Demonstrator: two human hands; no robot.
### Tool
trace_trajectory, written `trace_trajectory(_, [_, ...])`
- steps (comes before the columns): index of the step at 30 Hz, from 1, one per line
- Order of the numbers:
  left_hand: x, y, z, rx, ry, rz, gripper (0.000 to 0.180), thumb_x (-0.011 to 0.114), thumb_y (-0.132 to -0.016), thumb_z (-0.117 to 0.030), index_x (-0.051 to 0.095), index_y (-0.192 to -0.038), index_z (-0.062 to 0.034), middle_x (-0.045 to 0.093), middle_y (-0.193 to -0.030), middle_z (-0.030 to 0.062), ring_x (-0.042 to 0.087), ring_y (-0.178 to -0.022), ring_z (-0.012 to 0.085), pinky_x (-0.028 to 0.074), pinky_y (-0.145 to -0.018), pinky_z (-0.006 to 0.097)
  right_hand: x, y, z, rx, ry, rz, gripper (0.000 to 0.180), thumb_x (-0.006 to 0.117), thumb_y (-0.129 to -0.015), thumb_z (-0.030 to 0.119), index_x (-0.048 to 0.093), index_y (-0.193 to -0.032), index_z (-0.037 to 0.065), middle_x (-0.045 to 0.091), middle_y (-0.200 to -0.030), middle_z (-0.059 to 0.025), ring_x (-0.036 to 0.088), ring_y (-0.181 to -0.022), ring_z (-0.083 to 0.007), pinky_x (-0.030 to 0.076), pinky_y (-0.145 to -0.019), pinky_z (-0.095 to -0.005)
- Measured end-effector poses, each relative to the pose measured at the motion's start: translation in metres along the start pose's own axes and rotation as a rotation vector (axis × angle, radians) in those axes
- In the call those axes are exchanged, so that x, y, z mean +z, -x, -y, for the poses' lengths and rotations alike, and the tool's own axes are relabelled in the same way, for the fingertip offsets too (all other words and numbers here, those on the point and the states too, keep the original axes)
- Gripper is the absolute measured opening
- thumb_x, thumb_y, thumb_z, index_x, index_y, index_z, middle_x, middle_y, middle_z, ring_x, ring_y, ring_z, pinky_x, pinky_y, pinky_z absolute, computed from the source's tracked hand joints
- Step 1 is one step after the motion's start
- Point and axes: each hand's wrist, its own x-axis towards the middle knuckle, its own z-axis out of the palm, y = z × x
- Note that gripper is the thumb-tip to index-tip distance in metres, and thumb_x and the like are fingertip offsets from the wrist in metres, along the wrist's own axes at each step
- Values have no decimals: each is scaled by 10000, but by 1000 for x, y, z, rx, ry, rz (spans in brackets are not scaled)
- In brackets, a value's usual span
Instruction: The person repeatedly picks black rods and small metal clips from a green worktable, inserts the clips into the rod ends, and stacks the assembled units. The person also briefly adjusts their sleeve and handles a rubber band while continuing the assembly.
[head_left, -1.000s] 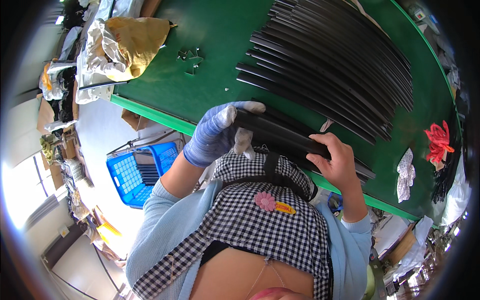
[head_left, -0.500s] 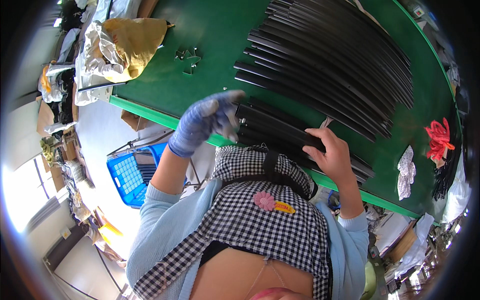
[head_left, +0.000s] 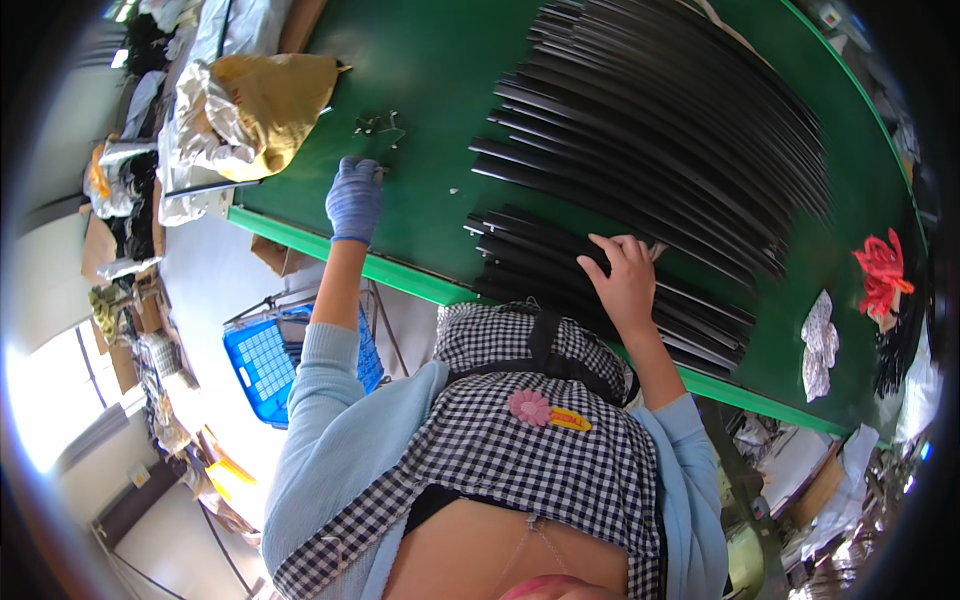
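Upper left, bent silvery metal clips seemingly remain beside the curled left hand, contents unclear; the empty right hand lies spread over long black strips.

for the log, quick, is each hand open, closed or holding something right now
Blue-gloved left hand: fingers curled near small silvery metal pieces; whether it holds anything cannot be told.
Bare right hand: open, over long black strips.

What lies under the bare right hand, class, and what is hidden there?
Under the right hand are black strips on the green table. Ends show to its left and right; the stretches directly beneath it are covered.
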Motion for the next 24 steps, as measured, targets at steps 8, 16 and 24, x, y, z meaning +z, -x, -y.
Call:
trace_trajectory(8, [1,-4,-10,29,-12,27,214,592,-910,-322,646,-1044,-164,627,-995,93,653,-846,322,538,-685,464,11,-11,7,74,-7,-62,352,742,-832,279,697,-1158,153,598,-1111,-32,535,-1096,-268,447,-964,-425])
trace_trajectory(16, [-13,-3,-41,-99,130,35,299,614,-921,-439,702,-990,-161,676,-954,68,673,-818,287,533,-688,413,4,-26,31,69,-304,-115,204,706,-859,165,726,-1057,122,638,-1024,-30,572,-1030,-245,501,-865,-360])
trace_trajectory(24, [-69,52,-147,-119,1511,453,198,693,-935,-162,705,-1052,-3,672,-865,-10,558,-737,59,487,-679,222,-7,-44,75,156,-977,41,328,747,-873,193,699,-1176,74,631,-1003,-57,618,-901,-143,511,-815,-282])
